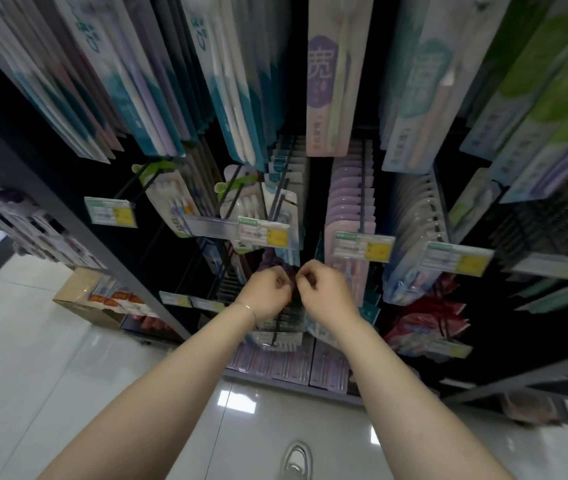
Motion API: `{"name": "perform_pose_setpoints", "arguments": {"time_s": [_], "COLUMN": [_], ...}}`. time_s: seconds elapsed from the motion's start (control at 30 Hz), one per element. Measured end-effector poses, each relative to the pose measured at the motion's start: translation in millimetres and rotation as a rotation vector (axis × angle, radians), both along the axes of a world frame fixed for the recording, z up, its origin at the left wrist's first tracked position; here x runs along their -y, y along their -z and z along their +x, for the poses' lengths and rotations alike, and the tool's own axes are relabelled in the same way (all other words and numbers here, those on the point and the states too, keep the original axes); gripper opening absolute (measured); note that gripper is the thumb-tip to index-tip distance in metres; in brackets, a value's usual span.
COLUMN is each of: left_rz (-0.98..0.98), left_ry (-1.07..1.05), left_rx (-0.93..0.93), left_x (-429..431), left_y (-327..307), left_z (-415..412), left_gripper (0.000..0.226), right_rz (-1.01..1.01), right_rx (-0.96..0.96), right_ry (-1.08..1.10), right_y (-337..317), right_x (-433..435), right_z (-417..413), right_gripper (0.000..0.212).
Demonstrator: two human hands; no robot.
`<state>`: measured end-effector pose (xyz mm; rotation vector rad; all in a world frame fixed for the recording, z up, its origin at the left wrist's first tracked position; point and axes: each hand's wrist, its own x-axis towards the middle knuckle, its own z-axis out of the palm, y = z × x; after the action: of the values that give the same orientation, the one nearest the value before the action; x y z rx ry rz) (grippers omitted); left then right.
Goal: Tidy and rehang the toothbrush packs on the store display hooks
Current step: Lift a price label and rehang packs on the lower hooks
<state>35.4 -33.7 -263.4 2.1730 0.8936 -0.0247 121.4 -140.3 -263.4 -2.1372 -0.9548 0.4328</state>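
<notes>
Dark pack (293,292), low in the rack (68,209), looks light and stiff; left hand (268,294) and right hand (324,292) pinch its top edge, the best hold, I think.

Store lighting is even and moderately bright; reflections place the lamps overhead. The glossy white floor (50,375) throws back hard square glare patches near the shoe (296,460). The black back panel (524,334) swallows light, and the lower rows sit in deep shade. The upper toothbrush packs (327,81) are soft and smeared, their print barely legible. The yellow price tags (275,233) read somewhat sharper. Wide-angle distortion fans the packs outward and bends shelf edges toward the corners. The left hand (268,294) and right hand (325,296) are evenly lit; whatever lies between their fingers is lost in shadow.
</notes>
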Motion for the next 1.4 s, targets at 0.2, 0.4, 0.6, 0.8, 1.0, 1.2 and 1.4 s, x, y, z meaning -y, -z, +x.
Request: {"name": "perform_pose_setpoints", "arguments": {"time_s": [0.2, 0.4, 0.6, 0.8, 1.0, 1.2, 1.4], "left_rz": [0.328, 0.47, 0.547, 0.536, 0.427, 0.273, 0.093], "left_ry": [0.141, 0.232, 0.267, 0.361, 0.469, 0.485, 0.307], "left_rx": [-0.15, -0.154, -0.137, -0.104, -0.073, -0.072, -0.013], "left_x": [40, 90, 143, 186, 213, 224, 219], "left_y": [-10, -11, -14, -22, -20, -8, 0], "left_z": [5, 20, 42, 81, 131, 181, 226], "left_gripper": [0.027, 0.024, 0.023, 0.024, 0.028, 0.033, 0.044], "right_rz": [-0.138, -0.209, -0.3, -0.39, -0.453, -0.504, -0.553], "right_rx": [0.34, 0.435, 0.498, 0.56, 0.571, 0.463, 0.367], "right_ry": [-0.084, -0.07, 0.043, 0.087, 0.09, 0.074, 0.112], "right_y": [-21, -18, -14, -13, -12, -7, -3], "right_x": [55, 122, 181, 216, 233, 245, 229], "right_z": [10, 31, 57, 87, 129, 176, 215], "right_gripper": [0.023, 0.022, 0.024, 0.028, 0.029, 0.025, 0.03]}}
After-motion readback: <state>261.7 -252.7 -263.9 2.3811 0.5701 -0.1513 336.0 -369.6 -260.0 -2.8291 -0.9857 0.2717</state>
